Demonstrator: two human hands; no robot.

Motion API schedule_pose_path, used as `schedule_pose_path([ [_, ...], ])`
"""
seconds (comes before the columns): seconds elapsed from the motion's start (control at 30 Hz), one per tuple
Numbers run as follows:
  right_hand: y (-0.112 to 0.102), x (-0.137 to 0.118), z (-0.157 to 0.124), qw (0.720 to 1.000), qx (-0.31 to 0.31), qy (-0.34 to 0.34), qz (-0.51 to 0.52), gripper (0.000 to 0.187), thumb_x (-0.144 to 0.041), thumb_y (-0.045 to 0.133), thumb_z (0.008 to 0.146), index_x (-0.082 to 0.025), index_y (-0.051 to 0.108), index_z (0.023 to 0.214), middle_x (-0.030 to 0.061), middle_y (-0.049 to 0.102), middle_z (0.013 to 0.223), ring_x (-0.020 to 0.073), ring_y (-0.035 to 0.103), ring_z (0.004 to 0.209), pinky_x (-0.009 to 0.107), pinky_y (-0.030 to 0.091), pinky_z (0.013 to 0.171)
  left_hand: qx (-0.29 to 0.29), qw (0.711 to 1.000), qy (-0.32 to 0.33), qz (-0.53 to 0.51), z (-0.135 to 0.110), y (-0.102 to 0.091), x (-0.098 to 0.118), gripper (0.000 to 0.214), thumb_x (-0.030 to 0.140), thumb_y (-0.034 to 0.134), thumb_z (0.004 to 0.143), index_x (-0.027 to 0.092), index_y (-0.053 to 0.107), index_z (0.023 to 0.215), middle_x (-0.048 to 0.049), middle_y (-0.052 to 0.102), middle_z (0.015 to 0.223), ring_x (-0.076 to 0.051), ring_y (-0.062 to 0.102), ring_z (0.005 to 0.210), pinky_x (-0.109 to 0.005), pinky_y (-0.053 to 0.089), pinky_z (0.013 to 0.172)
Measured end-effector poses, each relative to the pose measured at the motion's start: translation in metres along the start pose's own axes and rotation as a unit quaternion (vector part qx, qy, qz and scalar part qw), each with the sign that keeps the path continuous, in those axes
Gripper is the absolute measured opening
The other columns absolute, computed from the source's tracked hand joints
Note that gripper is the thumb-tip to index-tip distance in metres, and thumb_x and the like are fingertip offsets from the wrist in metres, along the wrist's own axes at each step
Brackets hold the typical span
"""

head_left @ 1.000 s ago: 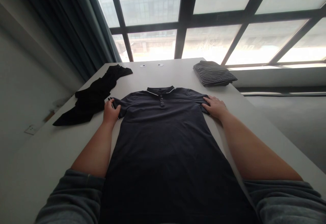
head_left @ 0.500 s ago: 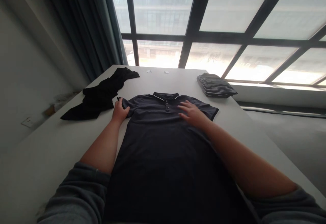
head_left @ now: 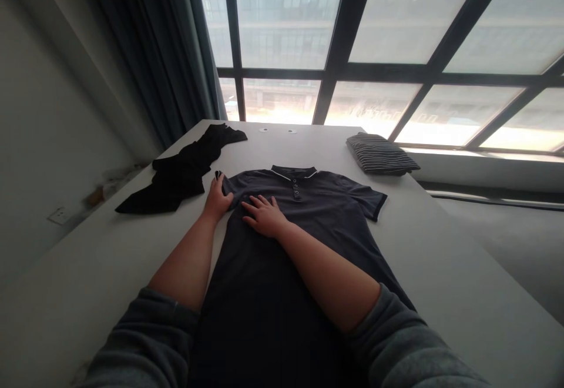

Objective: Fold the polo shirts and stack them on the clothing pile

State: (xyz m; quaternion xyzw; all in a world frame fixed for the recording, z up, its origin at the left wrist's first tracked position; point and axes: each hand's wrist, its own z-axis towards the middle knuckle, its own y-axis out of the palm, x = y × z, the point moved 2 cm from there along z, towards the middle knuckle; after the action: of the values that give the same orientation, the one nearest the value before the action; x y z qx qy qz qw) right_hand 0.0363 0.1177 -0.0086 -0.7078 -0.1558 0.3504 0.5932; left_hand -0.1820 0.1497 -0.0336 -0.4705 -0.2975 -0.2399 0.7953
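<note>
Three garments are counted on one table [head_left: 440, 247]. One dark polo shirt [head_left: 317, 223] is found under both hands. One black garment [head_left: 185, 170] is seen just beyond the left hand [head_left: 218, 200], to its left. One folded striped garment [head_left: 381, 154] is seen well beyond the right hand [head_left: 264, 216], off to its right. Two hands are counted, both laid on the polo shirt. Two small white discs [head_left: 263, 130] are noted side by side, far ahead of the hands. One wall socket [head_left: 59, 216] is seen well left of the left hand.
</note>
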Motion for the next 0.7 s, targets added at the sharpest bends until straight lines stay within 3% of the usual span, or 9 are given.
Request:
schedule_pose_path([
  [0.17, -0.002, 0.002, -0.002, 0.999, -0.023, -0.031, 0.009, 0.064, -0.058, 0.041, 0.107, -0.033, 0.032, 0.166, 0.0037, 0.023, 0.173, 0.0361, 0.016, 0.161, 0.074, 0.006, 0.124, 0.026, 0.999, 0.027, 0.006, 0.004, -0.007, 0.014, 0.078, 0.021, 0.065, 0.084, 0.012, 0.041, 0.157, -0.0202, 0.042, 0.159, -0.033, 0.036, 0.153, -0.046, 0.027, 0.131],
  [0.3, -0.001, -0.002, 0.0, 0.999, -0.021, -0.036, 0.02, 0.066, -0.057, 0.047, 0.105, -0.031, 0.036, 0.164, 0.0043, 0.024, 0.172, 0.0396, 0.015, 0.16, 0.075, 0.006, 0.123, 0.014, 0.997, 0.074, 0.021, 0.015, -0.007, 0.044, 0.08, 0.022, 0.067, 0.085, 0.013, 0.038, 0.159, -0.0194, 0.034, 0.165, -0.034, 0.032, 0.156, -0.046, 0.025, 0.132],
  [0.37, -0.001, 0.001, 0.002, 0.997, 0.002, -0.05, 0.052, 0.057, -0.051, 0.054, 0.102, -0.031, 0.051, 0.156, 0.0046, 0.035, 0.169, 0.0388, 0.023, 0.158, 0.072, 0.008, 0.125, -0.021, 0.992, 0.12, 0.028, 0.017, 0.0, 0.061, 0.08, 0.019, 0.065, 0.084, 0.015, 0.039, 0.16, -0.0178, 0.032, 0.167, -0.033, 0.03, 0.157, -0.046, 0.024, 0.132],
  [0.43, -0.005, 0.012, 0.006, 0.989, 0.07, -0.028, 0.127, 0.039, -0.036, 0.053, 0.102, -0.027, 0.068, 0.137, 0.006, 0.055, 0.155, 0.0316, 0.044, 0.149, 0.06, 0.022, 0.127, -0.068, 0.984, 0.162, 0.031, 0.014, 0.01, 0.075, 0.08, 0.015, 0.062, 0.084, 0.013, 0.039, 0.16, -0.0182, 0.03, 0.168, -0.033, 0.027, 0.158, -0.046, 0.023, 0.132],
  [0.5, -0.012, 0.034, 0.009, 0.953, 0.182, 0.062, 0.235, 0.036, -0.022, 0.044, 0.1, -0.021, 0.073, 0.12, 0.0081, 0.071, 0.133, 0.0229, 0.063, 0.128, 0.043, 0.041, 0.119, -0.122, 0.975, 0.186, 0.019, 0.006, 0.021, 0.083, 0.081, 0.014, 0.059, 0.084, 0.011, 0.037, 0.161, -0.0181, 0.027, 0.17, -0.032, 0.024, 0.159, -0.048, 0.021, 0.132],
  [0.57, -0.016, 0.059, 0.011, 0.883, 0.276, 0.165, 0.341, 0.038, -0.02, 0.038, 0.1, -0.018, 0.071, 0.119, 0.0093, 0.075, 0.118, 0.0192, 0.07, 0.11, 0.033, 0.052, 0.103, -0.186, 0.962, 0.199, -0.013, -0.004, 0.03, 0.086, 0.082, 0.016, 0.057, 0.085, 0.013, 0.033, 0.163, -0.0159, 0.02, 0.173, -0.032, 0.02, 0.16, -0.049, 0.025, 0.131],
  [0.63, -0.017, 0.076, 0.012, 0.831, 0.311, 0.206, 0.412, 0.038, -0.025, 0.038, 0.101, -0.017, 0.067, 0.124, 0.0091, 0.075, 0.113, 0.0188, 0.071, 0.102, 0.032, 0.055, 0.096, -0.246, 0.946, 0.2, -0.061, -0.013, 0.036, 0.086, 0.083, 0.019, 0.057, 0.086, 0.016, 0.031, 0.165, -0.0128, 0.012, 0.175, -0.033, 0.02, 0.16, -0.048, 0.037, 0.125],
  [0.7, -0.015, 0.083, 0.014, 0.822, 0.319, 0.187, 0.433, 0.038, -0.029, 0.041, 0.101, -0.017, 0.065, 0.127, 0.009, 0.074, 0.115, 0.0188, 0.071, 0.102, 0.032, 0.055, 0.096, -0.279, 0.936, 0.185, -0.111, -0.017, 0.036, 0.084, 0.078, 0.023, 0.056, 0.089, 0.019, 0.034, 0.163, -0.012, 0.019, 0.174, -0.032, 0.034, 0.155, -0.045, 0.049, 0.117],
])
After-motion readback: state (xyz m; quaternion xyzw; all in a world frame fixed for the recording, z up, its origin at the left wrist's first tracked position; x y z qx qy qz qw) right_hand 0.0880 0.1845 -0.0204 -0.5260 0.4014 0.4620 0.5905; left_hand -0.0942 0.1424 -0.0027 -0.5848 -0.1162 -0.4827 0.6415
